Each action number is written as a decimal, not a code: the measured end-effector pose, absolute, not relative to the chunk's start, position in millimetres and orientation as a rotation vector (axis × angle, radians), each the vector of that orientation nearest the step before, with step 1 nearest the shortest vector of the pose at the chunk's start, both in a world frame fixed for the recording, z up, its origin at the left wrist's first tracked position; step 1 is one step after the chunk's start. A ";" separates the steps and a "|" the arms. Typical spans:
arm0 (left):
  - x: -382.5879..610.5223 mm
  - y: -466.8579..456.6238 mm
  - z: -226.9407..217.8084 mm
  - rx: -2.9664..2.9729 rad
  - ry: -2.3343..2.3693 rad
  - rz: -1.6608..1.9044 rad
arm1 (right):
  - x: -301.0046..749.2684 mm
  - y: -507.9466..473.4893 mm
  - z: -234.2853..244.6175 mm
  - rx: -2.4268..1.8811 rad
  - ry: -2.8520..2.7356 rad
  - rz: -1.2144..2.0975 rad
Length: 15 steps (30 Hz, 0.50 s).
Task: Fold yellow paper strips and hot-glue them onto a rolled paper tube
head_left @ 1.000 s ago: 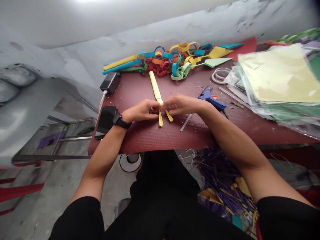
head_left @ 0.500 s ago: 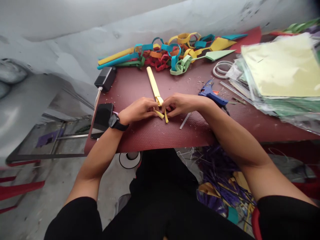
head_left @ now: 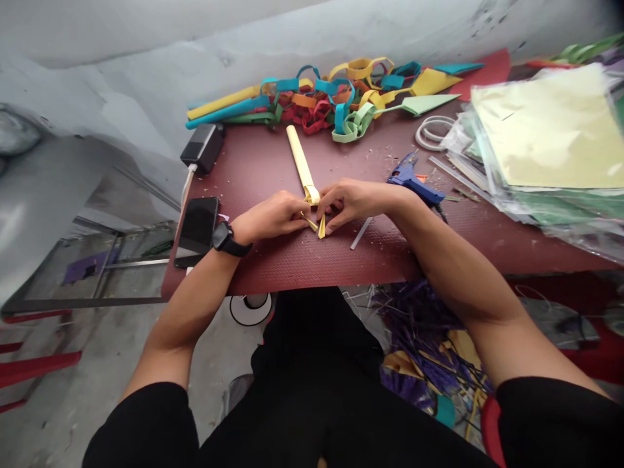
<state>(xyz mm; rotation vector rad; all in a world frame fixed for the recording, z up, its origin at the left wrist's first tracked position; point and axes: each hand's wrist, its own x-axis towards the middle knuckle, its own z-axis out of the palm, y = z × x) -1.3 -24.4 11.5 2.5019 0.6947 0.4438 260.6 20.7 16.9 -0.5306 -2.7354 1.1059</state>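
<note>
A long yellow paper strip (head_left: 300, 160) lies on the dark red table (head_left: 292, 260), running from the middle toward me. Its near end splits into two short tails that cross between my hands. My left hand (head_left: 271, 217), with a black watch on the wrist, pinches the strip's near end from the left. My right hand (head_left: 351, 202) pinches the same end from the right, fingers curled round it. Both hands rest on the table, nearly touching each other.
A pile of coloured paper strips and loops (head_left: 331, 101) lies along the far edge. A blue glue gun (head_left: 412, 181) sits right of my right hand, with a glue stick (head_left: 361, 233) beside it. Plastic-wrapped paper sheets (head_left: 546, 136) fill the right side. A phone (head_left: 197, 225) and a black adapter (head_left: 201, 147) lie at the left.
The strip's two loose tails, spread apart before, have been folded across each other and drawn in closer between my fingers. My hands stayed in place.
</note>
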 end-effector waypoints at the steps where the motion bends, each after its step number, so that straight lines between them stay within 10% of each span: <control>1: -0.8 -24.7 10.8 2.500 0.696 0.460 | 259.6 19.4 17.2 -0.525 -2.723 1.122; 15: -3.4 -17.7 1.9 2.510 0.733 0.509 | 265.2 29.6 9.5 -0.515 -2.633 1.180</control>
